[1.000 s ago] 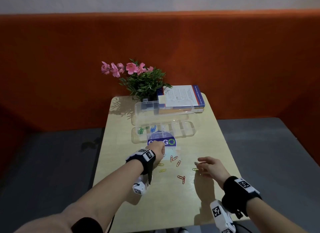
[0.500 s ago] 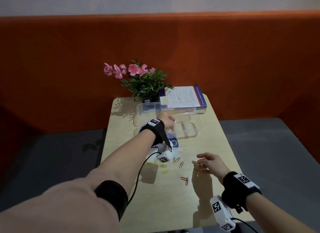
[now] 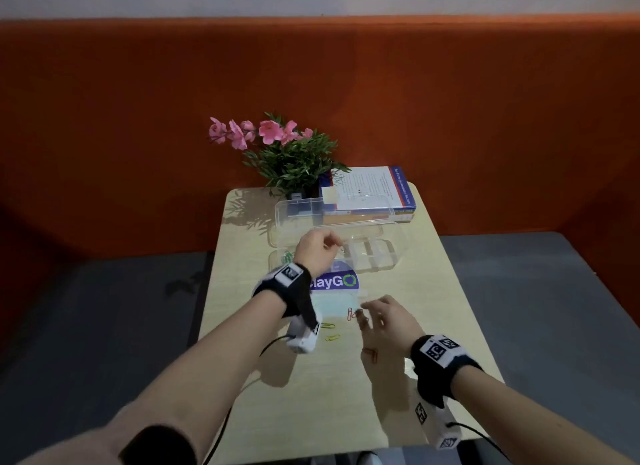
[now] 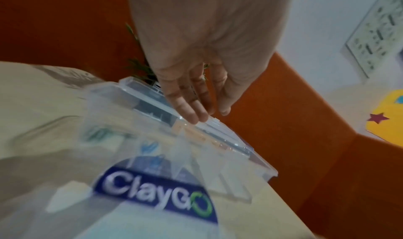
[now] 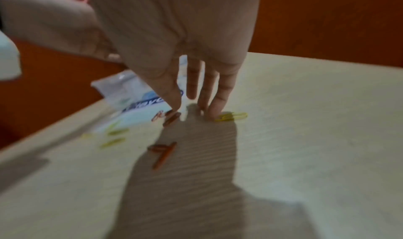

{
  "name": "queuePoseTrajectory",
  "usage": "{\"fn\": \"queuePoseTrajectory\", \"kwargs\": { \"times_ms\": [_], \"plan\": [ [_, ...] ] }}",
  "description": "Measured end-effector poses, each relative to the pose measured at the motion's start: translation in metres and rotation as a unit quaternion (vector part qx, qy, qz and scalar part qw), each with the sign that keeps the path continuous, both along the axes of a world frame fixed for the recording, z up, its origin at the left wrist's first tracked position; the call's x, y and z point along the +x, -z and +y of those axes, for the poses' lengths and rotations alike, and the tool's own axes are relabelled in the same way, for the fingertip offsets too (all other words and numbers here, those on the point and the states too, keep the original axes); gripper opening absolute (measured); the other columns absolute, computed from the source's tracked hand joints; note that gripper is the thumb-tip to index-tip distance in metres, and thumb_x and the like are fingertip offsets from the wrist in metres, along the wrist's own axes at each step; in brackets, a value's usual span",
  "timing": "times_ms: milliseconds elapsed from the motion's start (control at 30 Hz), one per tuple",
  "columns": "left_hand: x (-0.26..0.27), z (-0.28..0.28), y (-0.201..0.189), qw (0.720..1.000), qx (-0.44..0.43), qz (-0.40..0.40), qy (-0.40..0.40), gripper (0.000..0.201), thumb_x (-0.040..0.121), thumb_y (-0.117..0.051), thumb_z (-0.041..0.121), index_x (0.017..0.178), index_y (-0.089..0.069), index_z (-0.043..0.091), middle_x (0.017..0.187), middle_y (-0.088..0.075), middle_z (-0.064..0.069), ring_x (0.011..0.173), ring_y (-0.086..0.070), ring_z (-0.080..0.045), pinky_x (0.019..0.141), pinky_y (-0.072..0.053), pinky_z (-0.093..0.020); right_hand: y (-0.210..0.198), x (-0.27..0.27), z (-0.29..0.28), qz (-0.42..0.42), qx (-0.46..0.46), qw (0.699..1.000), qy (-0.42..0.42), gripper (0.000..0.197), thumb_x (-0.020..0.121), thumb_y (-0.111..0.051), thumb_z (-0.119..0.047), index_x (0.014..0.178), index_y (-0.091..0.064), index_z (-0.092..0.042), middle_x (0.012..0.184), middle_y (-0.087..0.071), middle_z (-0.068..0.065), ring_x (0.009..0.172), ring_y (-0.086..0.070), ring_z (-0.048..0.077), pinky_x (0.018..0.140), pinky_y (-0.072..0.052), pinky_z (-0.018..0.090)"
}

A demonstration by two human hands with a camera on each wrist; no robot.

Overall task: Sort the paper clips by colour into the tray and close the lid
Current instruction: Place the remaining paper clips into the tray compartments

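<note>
The clear compartment tray (image 3: pixel 389 258) lies mid-table with its lid (image 3: pixel 301 210) open behind it. Green clips (image 3: pixel 287 257) fill its left cell; the left wrist view also shows blue clips (image 4: pixel 149 147) one cell further right. My left hand (image 3: pixel 332 245) hovers over the tray with straight fingers (image 4: pixel 194 111) and holds nothing I can see. My right hand (image 3: pixel 363 312) reaches down to the table with spread fingers. Its thumb is by a red clip (image 5: pixel 172 118) and its fingertips touch a yellow clip (image 5: pixel 231 116). Another red clip (image 3: pixel 370 354) and two yellow clips (image 3: pixel 329 331) lie loose.
A blue and white ClayGo packet (image 3: pixel 334 283) lies in front of the tray, among the loose clips. A flowering potted plant (image 3: pixel 287 160) and a stack of books (image 3: pixel 370 194) stand at the table's far edge. Orange seating surrounds the small table (image 3: pixel 311 412).
My left hand went from the loose clips up to the tray and now hangs there with its fingers spread. My right hand slid left onto the red and yellow clips.
</note>
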State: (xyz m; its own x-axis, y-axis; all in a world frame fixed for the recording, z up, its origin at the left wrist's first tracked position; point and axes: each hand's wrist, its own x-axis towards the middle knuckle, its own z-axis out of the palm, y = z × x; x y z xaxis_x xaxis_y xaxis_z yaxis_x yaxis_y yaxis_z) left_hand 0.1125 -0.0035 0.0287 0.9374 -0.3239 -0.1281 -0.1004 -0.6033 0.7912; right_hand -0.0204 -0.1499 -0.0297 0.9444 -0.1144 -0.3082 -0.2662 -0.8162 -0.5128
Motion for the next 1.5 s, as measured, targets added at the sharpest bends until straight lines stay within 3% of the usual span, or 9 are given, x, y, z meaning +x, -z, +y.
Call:
{"fn": "queuePoseTrajectory", "kwargs": {
  "times_ms": [167, 433, 567, 633, 700, 867, 1033, 1233, 1500],
  "plan": [
    [-0.041, 0.039, 0.029, 0.999, 0.019, 0.019, -0.020, 0.013, 0.089, -0.058, 0.007, 0.090, -0.070, 0.010, 0.090, -0.063, 0.001, 0.081, -0.059, -0.018, 0.080, -0.053, -0.032, -0.001, 0.018, 0.012, 0.007, -0.150, 0.956, -0.250, 0.034, 0.090, -0.045, -0.031, 0.124, -0.048, -0.031, 0.141, -0.039, -0.010, 0.129, -0.039, 0.023, 0.092, -0.045, 0.040],
    [-0.075, 0.058, 0.058, 0.997, 0.051, 0.052, -0.032, 0.017, 0.086, -0.057, 0.008, 0.083, -0.070, 0.018, 0.085, -0.063, 0.005, 0.083, -0.065, -0.020, 0.081, -0.050, -0.030, 0.000, 0.005, 0.016, 0.019, -0.234, 0.930, -0.283, 0.032, 0.090, -0.044, -0.014, 0.118, -0.059, -0.009, 0.119, -0.055, 0.010, 0.112, -0.047, 0.027, 0.087, -0.043, 0.036],
    [-0.094, 0.048, 0.058, 0.994, 0.091, 0.032, 0.059, 0.017, 0.085, -0.056, 0.009, 0.089, -0.071, 0.015, 0.097, -0.070, -0.003, 0.088, -0.063, -0.019, 0.085, -0.050, -0.030, -0.002, -0.003, 0.022, -0.028, -0.279, 0.919, -0.276, 0.026, 0.047, -0.083, -0.018, 0.070, -0.070, -0.016, 0.070, -0.063, 0.002, 0.067, -0.063, 0.018, 0.050, -0.047, 0.022],
    [-0.103, 0.042, 0.057, 0.987, 0.114, 0.030, 0.105, 0.019, 0.085, -0.055, 0.010, 0.091, -0.072, 0.015, 0.097, -0.070, -0.003, 0.090, -0.064, -0.019, 0.084, -0.050, -0.029, 0.010, -0.002, 0.019, 0.001, -0.250, 0.936, -0.246, 0.036, 0.021, -0.086, -0.022, 0.049, -0.062, -0.019, 0.050, -0.056, -0.002, 0.045, -0.057, 0.011, 0.035, -0.038, 0.017],
    [-0.111, 0.037, 0.058, 0.981, 0.132, 0.030, 0.141, 0.019, 0.084, -0.054, 0.010, 0.092, -0.071, 0.014, 0.096, -0.070, -0.004, 0.090, -0.065, -0.021, 0.081, -0.049, -0.027, 0.014, -0.006, 0.017, -0.026, -0.213, 0.953, -0.216, 0.041, 0.021, -0.086, -0.020, 0.051, -0.058, -0.017, 0.051, -0.054, 0.000, 0.044, -0.057, 0.013, 0.036, -0.039, 0.018],
    [-0.116, 0.015, 0.060, 0.965, 0.168, 0.031, 0.199, 0.018, 0.084, -0.063, 0.023, 0.099, -0.065, 0.012, 0.098, -0.058, -0.003, 0.098, -0.062, -0.022, 0.086, -0.048, -0.030, 0.003, -0.009, -0.009, -0.024, 0.006, 0.998, 0.051, 0.010, 0.081, -0.060, -0.013, 0.087, -0.062, -0.006, 0.093, -0.062, 0.008, 0.092, -0.060, 0.029, 0.073, -0.043, 0.028],
    [-0.119, -0.021, 0.060, 0.941, 0.239, 0.023, 0.237, 0.048, 0.075, -0.072, 0.045, 0.105, -0.056, 0.011, 0.112, -0.054, -0.008, 0.101, -0.055, -0.028, 0.085, -0.045, -0.038, -0.012, -0.015, -0.043, -0.048, 0.143, 0.958, 0.244, 0.018, 0.080, -0.059, -0.003, 0.068, -0.058, -0.016, 0.065, -0.061, 0.005, 0.064, -0.057, 0.022, 0.067, -0.048, 0.030],
    [-0.115, -0.033, 0.058, 0.935, 0.250, 0.028, 0.250, 0.018, 0.079, -0.070, 0.013, 0.094, -0.068, 0.004, 0.109, -0.068, -0.014, 0.102, -0.063, -0.032, 0.087, -0.052, -0.037, -0.012, -0.030, -0.053, -0.035, 0.222, 0.927, 0.300, 0.020, 0.078, -0.058, 0.005, 0.069, -0.059, -0.013, 0.063, -0.059, 0.010, 0.054, -0.052, 0.020, 0.067, -0.051, 0.041],
    [-0.114, -0.013, 0.061, 0.938, 0.243, 0.031, 0.245, 0.020, 0.082, -0.052, -0.009, 0.092, -0.066, 0.001, 0.111, -0.060, -0.018, 0.102, -0.061, -0.035, 0.086, -0.051, -0.038, -0.017, -0.028, -0.032, 0.015, 0.413, 0.828, 0.379, 0.011, 0.084, -0.054, 0.010, 0.078, -0.055, 0.000, 0.065, -0.050, 0.011, 0.057, -0.049, 0.022, 0.057, -0.049, 0.030]
  ]
}}
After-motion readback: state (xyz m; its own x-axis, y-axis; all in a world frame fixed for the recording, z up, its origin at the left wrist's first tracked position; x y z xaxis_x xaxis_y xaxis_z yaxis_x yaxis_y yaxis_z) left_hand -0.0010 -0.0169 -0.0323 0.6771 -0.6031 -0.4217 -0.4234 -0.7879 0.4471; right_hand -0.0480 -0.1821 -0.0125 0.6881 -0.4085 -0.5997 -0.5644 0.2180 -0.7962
